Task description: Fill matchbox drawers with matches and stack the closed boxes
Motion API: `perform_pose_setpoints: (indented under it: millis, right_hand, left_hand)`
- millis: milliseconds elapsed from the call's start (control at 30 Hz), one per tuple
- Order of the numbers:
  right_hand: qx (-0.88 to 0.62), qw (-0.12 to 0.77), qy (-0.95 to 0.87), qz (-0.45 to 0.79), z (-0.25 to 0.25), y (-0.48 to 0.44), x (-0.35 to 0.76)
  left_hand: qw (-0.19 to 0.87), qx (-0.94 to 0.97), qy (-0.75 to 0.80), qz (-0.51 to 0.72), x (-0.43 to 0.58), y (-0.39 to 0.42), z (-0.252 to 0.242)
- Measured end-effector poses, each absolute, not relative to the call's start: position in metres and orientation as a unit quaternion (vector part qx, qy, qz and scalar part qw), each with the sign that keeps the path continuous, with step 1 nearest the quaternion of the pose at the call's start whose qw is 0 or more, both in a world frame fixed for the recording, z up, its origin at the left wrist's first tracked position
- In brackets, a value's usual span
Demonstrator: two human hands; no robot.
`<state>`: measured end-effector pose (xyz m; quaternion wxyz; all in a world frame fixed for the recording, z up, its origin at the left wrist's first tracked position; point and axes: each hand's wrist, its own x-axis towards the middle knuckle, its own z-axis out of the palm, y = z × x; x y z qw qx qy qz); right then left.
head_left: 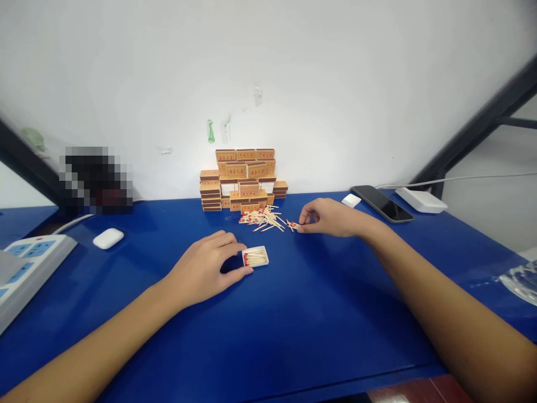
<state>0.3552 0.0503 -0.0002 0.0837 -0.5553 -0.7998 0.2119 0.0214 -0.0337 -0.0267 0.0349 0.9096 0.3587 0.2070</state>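
Observation:
My left hand (213, 266) lies on the blue table with thumb and forefinger at the two long sides of a small white matchbox tray (267, 254). Red-tipped matches (254, 257) lie inside this tray. To the right, my right hand (323, 217) pinches a few matches (292, 225) between thumb and fingers, just above or on the tabletop. A loose pile of matches (262, 219) spreads between the hands, farther back. Behind the pile stands a stack of orange-and-brown matchboxes (247, 170) against the wall.
On the left are a power strip (42, 252) and a white earphone case (108, 238). A phone (381, 203), a white box (420, 200) and a small white piece (351, 200) lie at the back right. Something clear and shiny (522, 282) sits at the right edge.

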Motion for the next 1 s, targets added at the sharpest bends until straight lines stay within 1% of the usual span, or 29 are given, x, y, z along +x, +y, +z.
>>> perform_pose_setpoints:
  millis: [133, 400, 600, 733, 1000]
  right_hand:
    - [-0.555, 0.080, -0.796, 0.229, 0.000, 0.048, 0.351]
    - [-0.555, 0.045, -0.795, 0.242, -0.003, 0.046, 0.350]
    - [-0.546, 0.007, -0.817, 0.186, -0.006, 0.045, 0.352]
    - [-0.539, -0.015, -0.824, 0.174, -0.004, 0.042, 0.352]
    - [-0.538, 0.002, -0.825, 0.176, 0.000, 0.041, 0.350]
  left_hand:
    - [0.037, 0.909, 0.357, 0.210, 0.021, -0.034, -0.028]
    - [0.035, 0.910, 0.358, 0.208, 0.022, -0.034, -0.028]
    - [0.037, 0.910, 0.357, 0.208, 0.021, -0.034, -0.029]
    - [0.038, 0.909, 0.358, 0.208, 0.021, -0.034, -0.029]
    - [0.034, 0.910, 0.358, 0.207, 0.021, -0.034, -0.029]
